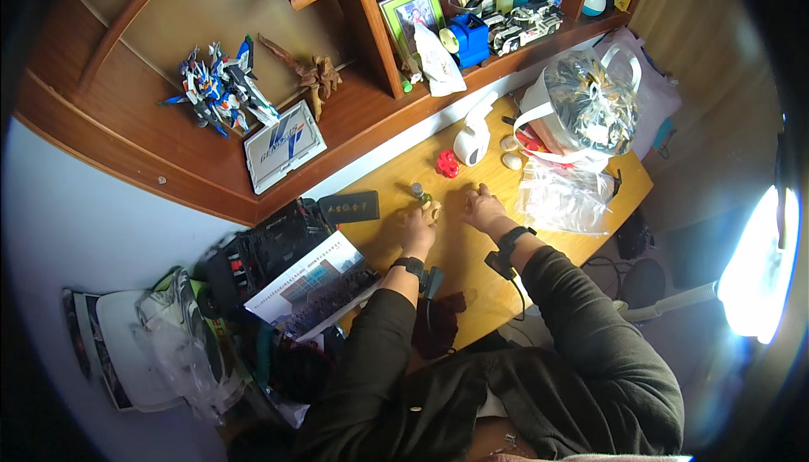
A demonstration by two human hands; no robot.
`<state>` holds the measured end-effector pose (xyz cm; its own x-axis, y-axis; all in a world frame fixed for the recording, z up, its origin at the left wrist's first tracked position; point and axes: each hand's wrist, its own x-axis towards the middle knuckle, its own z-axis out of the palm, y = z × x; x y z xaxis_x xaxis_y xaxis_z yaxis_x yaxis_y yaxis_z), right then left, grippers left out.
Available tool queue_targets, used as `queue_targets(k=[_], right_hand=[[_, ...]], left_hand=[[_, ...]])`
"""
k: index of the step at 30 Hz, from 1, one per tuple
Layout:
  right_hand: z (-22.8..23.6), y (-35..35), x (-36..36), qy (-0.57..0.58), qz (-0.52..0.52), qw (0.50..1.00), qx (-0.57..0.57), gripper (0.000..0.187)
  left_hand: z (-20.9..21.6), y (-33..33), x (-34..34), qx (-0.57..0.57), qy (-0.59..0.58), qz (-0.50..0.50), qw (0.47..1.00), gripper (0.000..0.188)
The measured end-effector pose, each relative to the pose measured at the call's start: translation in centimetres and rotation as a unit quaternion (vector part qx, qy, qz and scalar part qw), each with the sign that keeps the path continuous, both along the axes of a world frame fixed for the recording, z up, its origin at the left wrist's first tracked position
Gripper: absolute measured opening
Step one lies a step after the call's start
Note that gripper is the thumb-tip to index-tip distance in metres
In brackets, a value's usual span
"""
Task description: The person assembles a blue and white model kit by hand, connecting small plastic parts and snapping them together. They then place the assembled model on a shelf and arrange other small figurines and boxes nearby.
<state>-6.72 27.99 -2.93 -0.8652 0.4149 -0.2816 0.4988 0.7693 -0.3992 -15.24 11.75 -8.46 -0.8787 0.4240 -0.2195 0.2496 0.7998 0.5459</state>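
Desk (463,272): L hand (415,232) on small tan piece (432,212)

L fingers look clamped on the small tan piece, mid-desk, closer to the far edge than the near one. Small grey item (417,189) stands just past those fingertips w/ a bit of green (426,197) beside it; too small to tell what. R hand (484,211) is to the right, strip of bare desk btwn; fingers curled down at the surface, can't tell if they're on anything. Both wrists have black straps (512,239).

Toward far edge: red flower-shaped thing (447,163), white curved device (472,142) just right of it, then pale stones (511,161). Far R corner has white handled bag (548,116), stuffed full; clear plastic bag (565,198) lies in front of it, nr R edge. Dark flat case (358,206) sits nr far L corner. Photo-covered sheet (312,285) overhangs L edge. Dark red cloth (440,325) is at near edge, btwn the forearms. Lit lamp (758,264) shines off R edge, wooden shelf (366,129) runs behind far edge.
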Motion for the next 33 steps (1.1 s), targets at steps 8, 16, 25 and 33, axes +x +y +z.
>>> queue_targets(k=[8, 16, 25, 33], right_hand=[[-1.4, 0.1, 0.2, 0.012, -0.018, 0.998, 0.059, 0.058], [-2.3, 0.9, 0.4, 0.046, -0.058, 0.995, -0.064, 0.058], [6.9, 1.0, -2.3, 0.314, -0.011, 0.93, -0.19, 0.036], [16.0, -0.7, -10.6, 0.373, 0.09, 0.904, -0.188, 0.036]], left_hand=[[0.6, -1.5, -1.2, 0.083, -0.046, -0.058, 0.994, 0.039], [4.3, -3.3, -3.2, 0.202, -0.093, -0.037, 0.974, 0.047], [16.1, -7.9, -11.1, 0.339, -0.128, -0.145, 0.921, 0.046], [20.8, -7.0, -17.4, 0.274, -0.137, -0.138, 0.942, 0.049]])
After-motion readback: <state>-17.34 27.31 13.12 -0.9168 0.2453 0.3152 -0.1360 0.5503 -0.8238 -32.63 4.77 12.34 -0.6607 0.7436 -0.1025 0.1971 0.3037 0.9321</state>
